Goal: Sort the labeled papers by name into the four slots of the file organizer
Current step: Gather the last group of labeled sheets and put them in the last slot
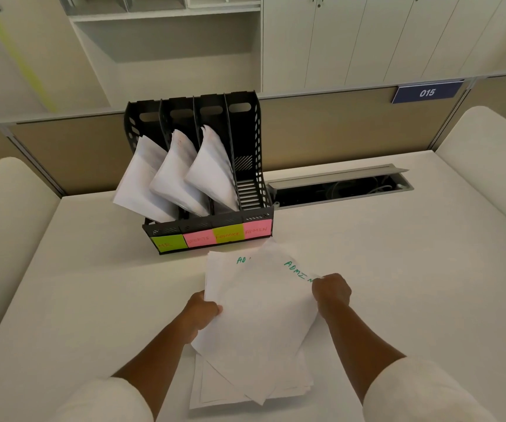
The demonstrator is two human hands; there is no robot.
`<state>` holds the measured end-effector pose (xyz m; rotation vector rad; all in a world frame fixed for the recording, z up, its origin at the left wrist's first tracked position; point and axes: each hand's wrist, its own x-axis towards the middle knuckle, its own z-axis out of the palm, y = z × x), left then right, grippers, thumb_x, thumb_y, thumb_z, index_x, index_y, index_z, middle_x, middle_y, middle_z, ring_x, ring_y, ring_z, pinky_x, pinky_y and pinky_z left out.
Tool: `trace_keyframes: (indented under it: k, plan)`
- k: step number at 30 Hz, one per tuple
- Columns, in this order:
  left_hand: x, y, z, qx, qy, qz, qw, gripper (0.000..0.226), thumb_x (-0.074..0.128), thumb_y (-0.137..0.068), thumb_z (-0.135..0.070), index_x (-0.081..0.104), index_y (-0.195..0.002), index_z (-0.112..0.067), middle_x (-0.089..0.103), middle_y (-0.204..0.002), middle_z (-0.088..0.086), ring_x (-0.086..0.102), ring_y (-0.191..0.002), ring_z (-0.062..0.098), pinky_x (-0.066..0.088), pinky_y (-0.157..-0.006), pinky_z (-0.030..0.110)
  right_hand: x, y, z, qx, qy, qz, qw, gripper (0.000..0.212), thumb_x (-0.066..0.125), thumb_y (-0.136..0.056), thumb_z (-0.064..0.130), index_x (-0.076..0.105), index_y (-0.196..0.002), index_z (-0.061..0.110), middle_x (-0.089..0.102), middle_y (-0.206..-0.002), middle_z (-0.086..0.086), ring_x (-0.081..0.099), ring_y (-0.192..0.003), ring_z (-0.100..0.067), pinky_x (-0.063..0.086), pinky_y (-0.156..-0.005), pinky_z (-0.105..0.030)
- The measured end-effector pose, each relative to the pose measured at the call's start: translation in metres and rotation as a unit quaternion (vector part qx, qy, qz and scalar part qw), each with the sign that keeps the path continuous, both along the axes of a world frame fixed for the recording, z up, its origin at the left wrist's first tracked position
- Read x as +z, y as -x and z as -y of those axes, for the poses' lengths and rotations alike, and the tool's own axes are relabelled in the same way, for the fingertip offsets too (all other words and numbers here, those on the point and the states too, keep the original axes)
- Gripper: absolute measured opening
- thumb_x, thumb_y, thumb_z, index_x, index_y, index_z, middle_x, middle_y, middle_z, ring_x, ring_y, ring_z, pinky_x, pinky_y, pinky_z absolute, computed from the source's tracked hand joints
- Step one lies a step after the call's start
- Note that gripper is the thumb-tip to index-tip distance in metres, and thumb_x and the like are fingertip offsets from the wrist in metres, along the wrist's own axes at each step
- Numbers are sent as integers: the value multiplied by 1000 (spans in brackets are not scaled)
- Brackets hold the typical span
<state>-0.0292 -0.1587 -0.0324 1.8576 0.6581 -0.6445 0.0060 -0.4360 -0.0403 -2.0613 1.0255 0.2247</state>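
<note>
A black file organizer (pixel 251 147) stands at the back of the desk with four slots, tagged by sticky notes HR, SPORTS, FINANCE and ADMIN (pixel 256 229). The three left slots hold white papers; the ADMIN slot on the right is empty. In front of it I hold up a small stack of papers (pixel 260 312) marked ADMIN in green. My left hand (pixel 204 312) grips the stack's left edge, my right hand (pixel 332 290) pinches the top sheet's right edge. Beneath them, several more sheets (pixel 245 385) lie on the desk.
The white desk (pixel 398 269) has an open cable trough (pixel 340 187) to the right of the organizer. A beige partition with a blue "015" plate (pixel 427 92) runs behind. Rounded white side panels flank the desk at left and right.
</note>
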Motion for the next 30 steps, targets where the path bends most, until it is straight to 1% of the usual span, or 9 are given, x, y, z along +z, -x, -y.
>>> trace_keyframes:
  k: [4, 7, 10, 15, 19, 21, 24, 25, 30]
  plan:
    - [1, -1, 0, 29, 35, 4, 999, 37, 63, -91, -33, 59, -121, -11, 68, -103, 8, 66, -91, 25, 52, -72, 33, 0, -1, -6, 48, -1, 63, 997, 33, 45, -77, 1, 68, -93, 18, 71, -100, -7, 58, -78, -23, 42, -51, -21]
    - [0, -1, -1, 9, 30, 23, 999, 41, 65, -89, -39, 59, -121, -14, 68, -111, 5, 64, -99, 24, 49, -81, 31, 3, -4, -9, 64, -39, 90, 993, 27, 46, -78, 4, 66, -80, 22, 71, -92, 0, 58, -72, -16, 40, -49, -18]
    - [0, -1, 0, 4, 37, 38, 999, 40, 69, -87, -35, 61, -120, -13, 68, -109, 4, 65, -96, 21, 48, -76, 28, 7, -5, -15, 100, -68, 136, 983, 25, 54, -84, 8, 64, -72, 27, 70, -84, 4, 57, -67, -5, 40, -49, -14]
    - [-2, -1, 3, 0, 40, 51, 998, 40, 69, -89, -26, 59, -125, -11, 66, -115, 7, 62, -103, 24, 50, -82, 30, 9, -9, -27, 133, -109, 189, 967, 10, 65, -86, 14, 66, -88, 23, 71, -92, 3, 61, -73, -11, 43, -56, -13]
    - [-2, -4, 4, 13, 43, 57, 997, 38, 63, -93, -26, 57, -127, -11, 66, -114, 7, 62, -103, 25, 50, -86, 34, 7, -11, -29, 94, -84, 165, 978, 42, 75, -81, 25, 57, -117, 13, 62, -110, 0, 56, -95, -15, 45, -82, -23]
    - [-1, -5, 2, 25, 47, 61, 997, 38, 61, -94, -28, 56, -128, -12, 65, -116, 7, 61, -104, 26, 50, -86, 35, 3, -9, -28, 109, -91, 118, 983, 49, 74, -81, 36, 56, -119, 11, 62, -109, -1, 56, -97, -17, 47, -84, -30]
    - [0, -7, 1, 61, 78, 72, 993, 37, 61, -94, -29, 58, -126, -12, 66, -112, 6, 63, -99, 24, 51, -82, 33, -1, -5, -27, 139, -152, 83, 975, 40, 68, -85, 42, 64, -98, 5, 68, -99, -7, 64, -89, -22, 54, -79, -41]
    - [1, -8, 2, 77, 88, 80, 990, 36, 62, -93, -29, 59, -125, -12, 67, -111, 5, 64, -97, 23, 51, -80, 33, 0, -4, -27, 151, -171, 80, 971, 38, 66, -86, 43, 65, -94, 6, 69, -97, -8, 65, -86, -22, 55, -76, -39]
    - [6, -12, 2, 147, 111, 131, 974, 40, 68, -87, -37, 61, -119, -12, 69, -109, 8, 66, -97, 27, 56, -86, 41, 13, -2, -38, 170, -272, 101, 942, 25, 75, -81, 26, 68, -104, 19, 72, -96, 4, 67, -79, -12, 48, -52, -17]
